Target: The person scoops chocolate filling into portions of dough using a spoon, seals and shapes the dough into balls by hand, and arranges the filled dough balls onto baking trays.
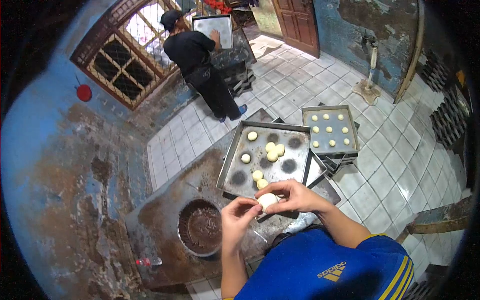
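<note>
The left hand and right hand grip a pale dough ball between them, the fingers of both pressed to its sides. The ball is just above the near edge of a big tray on the counter. In this tray two balls sit singly at the left, a cluster touches near the middle, and a pair lies close to the hands. A bowl with brown contents stands left of the hands, a bottle beyond it. Nine balls fill a smaller tray in rows. Further back, a person in black holds another tray.
</note>
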A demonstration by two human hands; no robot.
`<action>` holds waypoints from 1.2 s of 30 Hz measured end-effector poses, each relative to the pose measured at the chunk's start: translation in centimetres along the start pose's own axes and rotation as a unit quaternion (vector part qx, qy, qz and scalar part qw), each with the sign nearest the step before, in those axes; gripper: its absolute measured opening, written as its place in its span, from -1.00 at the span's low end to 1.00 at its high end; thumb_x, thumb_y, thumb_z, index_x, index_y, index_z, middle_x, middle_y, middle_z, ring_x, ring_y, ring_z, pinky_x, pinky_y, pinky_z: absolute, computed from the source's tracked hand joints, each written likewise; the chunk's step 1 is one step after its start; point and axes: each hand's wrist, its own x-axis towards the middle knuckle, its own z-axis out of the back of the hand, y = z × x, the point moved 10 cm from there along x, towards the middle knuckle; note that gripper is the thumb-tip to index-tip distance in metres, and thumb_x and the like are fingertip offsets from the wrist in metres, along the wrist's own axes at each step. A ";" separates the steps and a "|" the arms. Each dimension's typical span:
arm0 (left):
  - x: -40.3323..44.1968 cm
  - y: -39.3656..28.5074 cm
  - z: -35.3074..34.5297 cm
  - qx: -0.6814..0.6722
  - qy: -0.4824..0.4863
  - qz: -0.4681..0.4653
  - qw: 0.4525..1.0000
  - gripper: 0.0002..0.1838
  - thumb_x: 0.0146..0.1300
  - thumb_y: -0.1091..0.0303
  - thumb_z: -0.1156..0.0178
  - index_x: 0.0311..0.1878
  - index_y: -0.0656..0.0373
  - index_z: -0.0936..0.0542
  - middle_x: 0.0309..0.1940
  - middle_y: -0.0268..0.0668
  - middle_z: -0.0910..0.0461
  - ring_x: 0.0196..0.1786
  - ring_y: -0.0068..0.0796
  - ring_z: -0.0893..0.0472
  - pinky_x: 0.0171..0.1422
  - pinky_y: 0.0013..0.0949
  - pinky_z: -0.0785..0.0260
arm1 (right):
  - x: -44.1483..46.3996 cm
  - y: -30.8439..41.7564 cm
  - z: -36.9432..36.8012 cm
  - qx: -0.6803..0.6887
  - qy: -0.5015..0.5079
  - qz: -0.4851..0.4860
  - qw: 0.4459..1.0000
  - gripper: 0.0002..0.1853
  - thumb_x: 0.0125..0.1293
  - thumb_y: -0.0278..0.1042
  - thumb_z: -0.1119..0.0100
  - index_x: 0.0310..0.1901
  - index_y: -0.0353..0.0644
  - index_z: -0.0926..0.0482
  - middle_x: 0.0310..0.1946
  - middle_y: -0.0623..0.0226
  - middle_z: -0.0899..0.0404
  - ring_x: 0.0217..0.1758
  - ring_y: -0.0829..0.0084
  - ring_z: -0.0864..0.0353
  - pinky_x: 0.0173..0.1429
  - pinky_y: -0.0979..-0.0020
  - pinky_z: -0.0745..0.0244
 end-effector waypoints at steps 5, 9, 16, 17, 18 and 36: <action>0.5 0.6 -1.4 -0.121 0.003 -0.009 0.993 -0.61 0.37 0.61 -0.39 0.23 0.33 -0.58 0.07 -0.17 -0.69 0.04 -0.43 -0.70 0.24 -0.27 -0.64 | -0.2 0.6 1.8 0.016 0.015 0.052 0.998 -0.50 0.37 -0.19 -0.55 0.26 -0.22 -0.70 0.10 0.33 -0.76 0.19 0.49 -0.67 0.37 0.34 -0.52; 0.8 -0.7 -2.3 0.015 0.003 -0.065 0.998 -0.75 0.35 0.63 -0.41 0.07 0.35 -0.71 -0.05 -0.22 -0.73 0.02 -0.44 -0.72 0.19 -0.35 -0.58 | -0.3 1.6 2.2 -0.016 0.029 0.024 0.999 -0.50 0.32 -0.43 -0.55 0.28 -0.26 -0.67 0.18 0.31 -0.72 0.26 0.49 -0.65 0.40 0.35 -0.61; 1.2 -2.0 -2.1 -0.020 -0.022 -0.037 0.999 -0.86 0.33 0.58 -0.41 -0.06 0.34 -0.74 -0.13 -0.22 -0.77 -0.05 -0.45 -0.73 0.09 -0.36 -0.60 | 0.2 2.4 2.1 -0.011 0.036 0.013 0.999 -0.49 0.38 -0.17 -0.54 0.26 -0.25 -0.69 0.11 0.31 -0.75 0.22 0.47 -0.67 0.35 0.31 -0.55; 1.2 -1.9 -2.2 -0.050 -0.019 -0.012 0.998 -0.86 0.33 0.57 -0.42 -0.07 0.33 -0.74 -0.15 -0.23 -0.77 -0.05 -0.46 -0.72 0.08 -0.37 -0.59 | 0.2 3.9 2.1 -0.099 0.025 0.041 0.994 -0.48 0.38 -0.14 -0.53 0.27 -0.21 -0.69 0.08 0.33 -0.74 0.22 0.46 -0.67 0.32 0.29 -0.59; 1.3 -1.8 -1.9 -0.052 -0.023 -0.013 0.998 -0.86 0.33 0.57 -0.42 -0.07 0.33 -0.74 -0.15 -0.23 -0.77 -0.05 -0.46 -0.72 0.08 -0.37 -0.59 | 0.4 3.8 2.0 -0.101 0.029 0.039 0.994 -0.48 0.38 -0.14 -0.53 0.27 -0.21 -0.69 0.08 0.33 -0.74 0.22 0.46 -0.67 0.32 0.29 -0.59; 1.2 -7.4 -3.5 0.187 -0.006 -0.166 0.968 -0.47 0.03 0.55 -0.65 0.13 0.26 -0.74 0.00 -0.21 -0.70 0.01 -0.41 -0.76 0.12 -0.32 -0.68 | 0.5 -0.2 3.4 0.229 0.034 -0.012 0.973 -0.37 0.40 -0.19 -0.48 0.40 -0.29 -0.55 0.21 0.23 -0.71 0.17 0.46 -0.73 0.23 0.38 -0.66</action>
